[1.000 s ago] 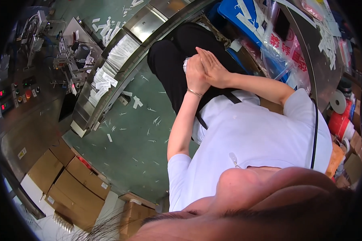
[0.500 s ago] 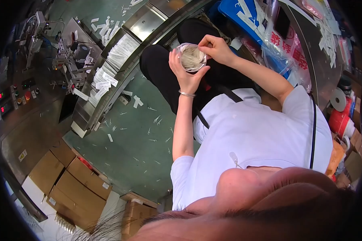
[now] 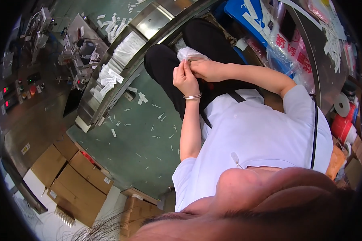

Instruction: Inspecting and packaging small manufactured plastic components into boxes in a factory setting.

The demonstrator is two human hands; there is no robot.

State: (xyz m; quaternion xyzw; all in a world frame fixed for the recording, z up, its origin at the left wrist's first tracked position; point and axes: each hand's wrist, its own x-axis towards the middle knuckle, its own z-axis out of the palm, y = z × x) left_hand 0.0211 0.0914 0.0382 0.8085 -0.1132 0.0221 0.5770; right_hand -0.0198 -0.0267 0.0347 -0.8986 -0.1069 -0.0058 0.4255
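Observation:
Both my hands meet over my lap, above my black trousers (image 3: 165, 64). My left hand (image 3: 184, 77), with a silver bangle on its wrist, pinches the edge of a small clear plastic bag (image 3: 189, 53). Right beside it, my right hand (image 3: 207, 69) touches the left and grips the same bag with closed fingers. The bag is crumpled and whitish; I cannot make out what is inside. My white shirt (image 3: 253, 136) fills the middle of the view.
A long metal machine bed (image 3: 120, 60) with white paper strips runs diagonally on the left, beside a control panel (image 3: 20, 90) with lit buttons. Small white pieces litter the green floor (image 3: 140, 136). Cardboard boxes (image 3: 68, 176) sit lower left; blue crate and clear bags (image 3: 285, 44) upper right.
My hands, clasped one second ago, then held up a round clear packet. Now they have moved further from my chest and pinch the crumpled bag between them.

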